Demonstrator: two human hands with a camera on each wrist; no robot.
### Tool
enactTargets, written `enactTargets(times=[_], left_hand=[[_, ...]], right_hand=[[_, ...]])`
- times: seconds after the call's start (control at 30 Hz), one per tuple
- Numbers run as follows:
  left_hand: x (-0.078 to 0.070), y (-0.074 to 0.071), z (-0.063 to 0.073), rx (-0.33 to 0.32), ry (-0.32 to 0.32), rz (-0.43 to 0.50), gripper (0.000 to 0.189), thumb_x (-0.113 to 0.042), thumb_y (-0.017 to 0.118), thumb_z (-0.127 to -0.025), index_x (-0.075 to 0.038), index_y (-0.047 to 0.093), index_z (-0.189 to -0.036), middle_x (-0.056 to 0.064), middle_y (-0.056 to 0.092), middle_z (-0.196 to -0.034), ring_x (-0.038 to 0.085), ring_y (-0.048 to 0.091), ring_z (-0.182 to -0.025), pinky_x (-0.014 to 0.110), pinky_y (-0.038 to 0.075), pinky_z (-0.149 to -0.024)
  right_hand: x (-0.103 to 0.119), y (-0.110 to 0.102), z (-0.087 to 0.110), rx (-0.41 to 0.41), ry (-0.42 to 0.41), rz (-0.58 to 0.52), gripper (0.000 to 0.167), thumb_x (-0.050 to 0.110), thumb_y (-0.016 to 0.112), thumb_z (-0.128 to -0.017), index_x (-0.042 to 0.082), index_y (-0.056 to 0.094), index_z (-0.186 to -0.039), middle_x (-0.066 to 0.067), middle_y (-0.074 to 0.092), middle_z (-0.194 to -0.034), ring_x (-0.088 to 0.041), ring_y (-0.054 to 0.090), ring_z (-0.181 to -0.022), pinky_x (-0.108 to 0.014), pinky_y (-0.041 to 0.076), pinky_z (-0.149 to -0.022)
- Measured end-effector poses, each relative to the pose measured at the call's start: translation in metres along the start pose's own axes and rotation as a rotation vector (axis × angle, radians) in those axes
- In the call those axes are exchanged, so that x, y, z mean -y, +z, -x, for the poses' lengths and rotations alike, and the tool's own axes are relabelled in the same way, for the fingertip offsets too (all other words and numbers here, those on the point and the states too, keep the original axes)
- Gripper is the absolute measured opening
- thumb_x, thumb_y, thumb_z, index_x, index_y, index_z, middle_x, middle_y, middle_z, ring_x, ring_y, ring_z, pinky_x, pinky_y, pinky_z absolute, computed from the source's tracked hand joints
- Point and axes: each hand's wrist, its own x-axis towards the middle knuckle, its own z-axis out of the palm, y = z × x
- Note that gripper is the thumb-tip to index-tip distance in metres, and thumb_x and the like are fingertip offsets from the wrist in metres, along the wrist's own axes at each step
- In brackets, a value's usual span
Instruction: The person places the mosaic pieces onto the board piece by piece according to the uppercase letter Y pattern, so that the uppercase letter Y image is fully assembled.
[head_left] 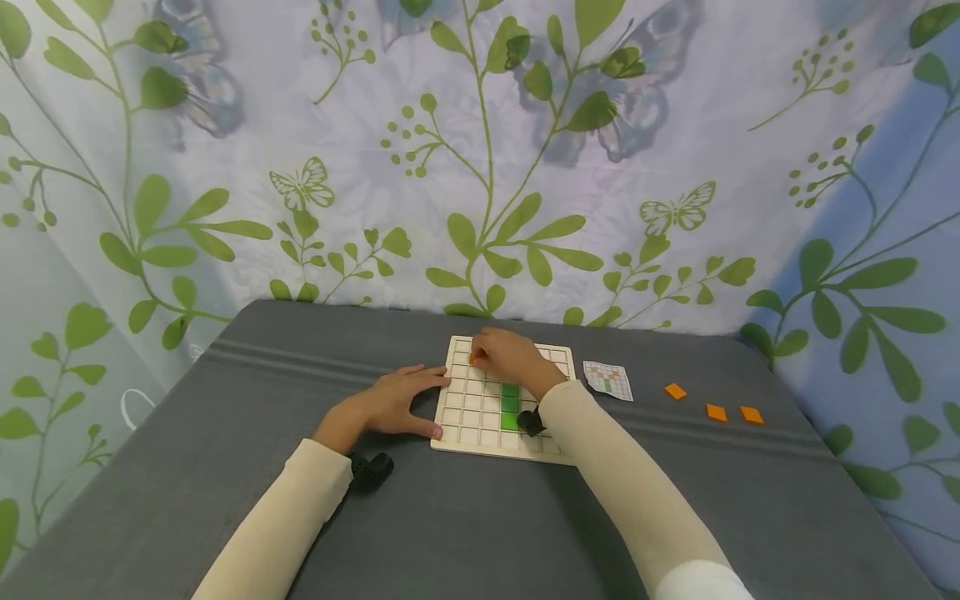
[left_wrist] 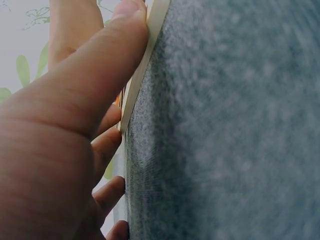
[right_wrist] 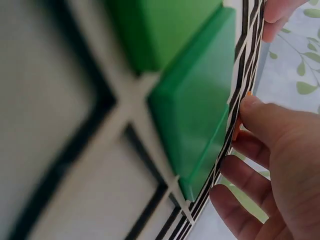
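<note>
A pale wooden grid board (head_left: 459,417) lies on the grey cloth. My left hand (head_left: 395,402) rests along its left side, fingers spread, with the thumb at the lower left edge. In the left wrist view the thumb and fingertips meet the board's rim (left_wrist: 136,85). Over the upper left of the grid, my right hand (head_left: 512,357) pinches a small orange tile (right_wrist: 237,129) between thumb and index finger, the other fingers loosely bent. Several green tiles (head_left: 510,406) form a column in the board's middle; the right forearm and hand hide part of the grid's right side.
To the board's right lies a paper card (head_left: 608,380) printed with a coloured grid pattern. Farther right on the cloth are three loose orange tiles (head_left: 716,412). A patterned leaf-and-butterfly curtain (head_left: 360,208) hangs behind the table's far edge.
</note>
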Motion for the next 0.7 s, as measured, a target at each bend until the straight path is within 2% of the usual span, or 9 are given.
enactTargets(times=[0.17,0.27,0.4,0.5,0.57,0.7], left_hand=[[-0.001,-0.002,0.001,0.006,-0.008,-0.006,0.085,-0.056,0.076,-0.086,-0.016,0.045,-0.155,0.003,0.029,-0.164,0.04,0.02,-0.15,0.066,0.021,-0.113],[-0.001,-0.001,0.001,0.006,-0.008,-0.004,0.086,-0.057,0.076,-0.086,-0.016,0.045,-0.155,0.004,0.029,-0.164,0.039,0.02,-0.15,0.066,0.021,-0.113],[0.001,0.001,0.001,0.001,-0.018,-0.004,0.087,-0.058,0.076,-0.086,-0.017,0.045,-0.155,0.004,0.029,-0.164,0.039,0.02,-0.15,0.067,0.021,-0.112],[0.003,0.0,0.003,-0.001,-0.022,-0.012,0.087,-0.058,0.076,-0.085,-0.017,0.045,-0.155,0.004,0.029,-0.164,0.039,0.021,-0.15,0.069,0.022,-0.11],[0.003,0.0,0.003,0.0,-0.018,-0.015,0.087,-0.058,0.076,-0.085,-0.016,0.045,-0.155,0.004,0.03,-0.164,0.039,0.021,-0.15,0.07,0.022,-0.11],[0.002,-0.001,0.001,0.0,-0.003,-0.008,0.088,-0.059,0.076,-0.085,-0.015,0.044,-0.155,0.005,0.029,-0.164,0.04,0.021,-0.149,0.072,0.022,-0.108]], right_hand=[[0.005,-0.008,0.0,0.055,0.038,-0.008,0.009,0.025,0.067,-0.101,0.022,0.075,-0.104,0.005,0.061,-0.101,-0.015,0.062,-0.092,-0.036,0.053,-0.079],[0.008,-0.016,0.004,0.126,0.063,-0.012,0.018,0.023,0.065,-0.102,0.021,0.075,-0.117,0.002,0.066,-0.115,-0.02,0.064,-0.105,-0.04,0.053,-0.088],[0.003,-0.024,0.018,0.184,0.054,-0.056,0.038,0.025,0.064,-0.103,0.016,0.062,-0.14,-0.005,0.058,-0.139,-0.025,0.058,-0.123,-0.044,0.048,-0.099],[-0.011,-0.026,0.037,0.165,0.06,-0.101,0.046,0.026,0.063,-0.103,0.012,0.054,-0.146,-0.009,0.053,-0.143,-0.028,0.056,-0.124,-0.046,0.047,-0.1],[-0.027,-0.028,0.054,0.13,0.081,-0.107,0.043,0.024,0.064,-0.103,0.01,0.056,-0.143,-0.01,0.055,-0.14,-0.028,0.059,-0.118,-0.047,0.049,-0.096],[-0.064,-0.039,0.096,0.072,0.169,-0.036,0.038,0.024,0.066,-0.101,0.008,0.062,-0.136,-0.013,0.057,-0.132,-0.029,0.062,-0.104,-0.048,0.052,-0.084]])
